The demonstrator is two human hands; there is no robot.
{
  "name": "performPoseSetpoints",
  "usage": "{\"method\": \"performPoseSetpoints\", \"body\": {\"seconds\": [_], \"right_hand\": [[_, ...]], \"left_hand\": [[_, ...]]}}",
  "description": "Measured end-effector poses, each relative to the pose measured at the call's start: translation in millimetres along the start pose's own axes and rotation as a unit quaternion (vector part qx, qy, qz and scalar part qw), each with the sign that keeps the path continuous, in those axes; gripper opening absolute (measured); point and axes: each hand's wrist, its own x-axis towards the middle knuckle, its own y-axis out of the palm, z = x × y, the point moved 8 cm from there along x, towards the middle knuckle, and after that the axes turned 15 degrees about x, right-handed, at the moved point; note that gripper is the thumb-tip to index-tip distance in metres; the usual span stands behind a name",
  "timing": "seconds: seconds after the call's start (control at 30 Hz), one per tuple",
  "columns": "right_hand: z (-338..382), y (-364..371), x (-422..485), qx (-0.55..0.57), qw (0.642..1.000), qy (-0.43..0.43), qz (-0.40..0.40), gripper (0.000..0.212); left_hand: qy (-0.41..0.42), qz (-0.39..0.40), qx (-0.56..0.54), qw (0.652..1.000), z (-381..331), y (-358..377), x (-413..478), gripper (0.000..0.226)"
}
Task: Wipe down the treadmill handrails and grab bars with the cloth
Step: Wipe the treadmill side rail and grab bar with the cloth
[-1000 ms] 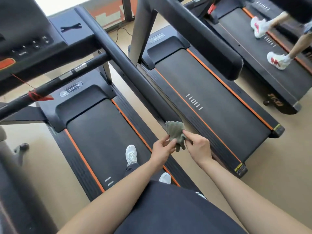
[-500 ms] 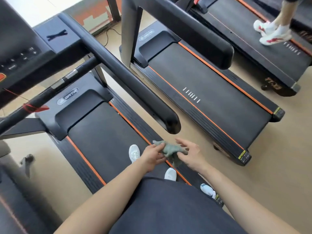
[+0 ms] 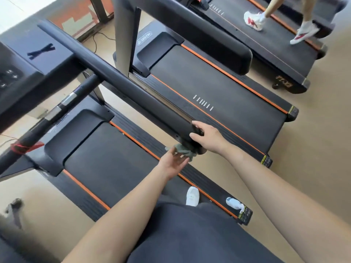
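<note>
right hand [image 3: 207, 137]: grips the near end of the handrail [image 3: 123, 84], fingers curved over its top and thumb pressed against its rounded end.
left hand [image 3: 174, 161]: palm turned up just below that same end; thumb and fingers pinch the cloth [image 3: 185, 151] and hold it up against the rail.
cloth: grey-green and bunched, touching the underside of the handrail's near end, between the two hands; one corner hangs down.
handrail: thick black bar running diagonally from the console [image 3: 28, 61] at the upper left down to the hands, above the right edge of the treadmill [image 3: 106, 158].
grab bar [image 3: 57, 111]: thinner black cross bar with silver sections, slanting from the handrail toward the left edge of view; red tape [image 3: 20, 148] is wrapped round it near the left.
treadmill: dark belt between orange side strips.
white shoes [image 3: 192, 196]: one on the belt near the rear edge, the other by the rear right corner.
neighbouring treadmill [image 3: 209, 88]: lies parallel on the right, apart from the hands.
far treadmill [image 3: 275, 50]: upper right corner, with another person's feet [image 3: 254, 21] in white and red shoes on its belt.
floor [image 3: 313, 149]: beige, around all three decks.
</note>
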Motion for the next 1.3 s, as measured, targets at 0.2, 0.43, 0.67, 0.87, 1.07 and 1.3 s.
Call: {"method": "performPoseSetpoints", "body": {"seconds": [0.2, 0.43, 0.67, 0.87, 1.07, 1.3], "right_hand": [[-3, 15, 9, 0.052, 0.996, 0.066, -0.002, 0.058], [-8, 25, 6, 0.055, 0.992, 0.080, -0.076, 0.057], [-7, 25, 7, 0.068, 0.987, 0.086, -0.113, 0.062], [0, 22, 18, 0.013, 0.988, 0.129, -0.084, 0.050], [27, 31, 49, -0.031, 0.989, 0.133, -0.054, 0.062], [47, 50, 67, -0.122, 0.982, 0.124, -0.069, 0.082]], "left_hand": [[-0.037, 0.068, -0.004, 0.997, 4, 18, 11, 0.044], [-0.097, 0.137, -0.028, 0.986, 0, 23, 13, 0.063], [-0.099, 0.157, -0.046, 0.981, -32, 0, 18, 0.075], [-0.067, 0.163, -0.067, 0.982, -72, -26, 26, 0.075], [-0.005, 0.153, -0.107, 0.982, -108, -53, 37, 0.077], [0.047, 0.129, -0.105, 0.985, -162, -79, 36, 0.072]]}}
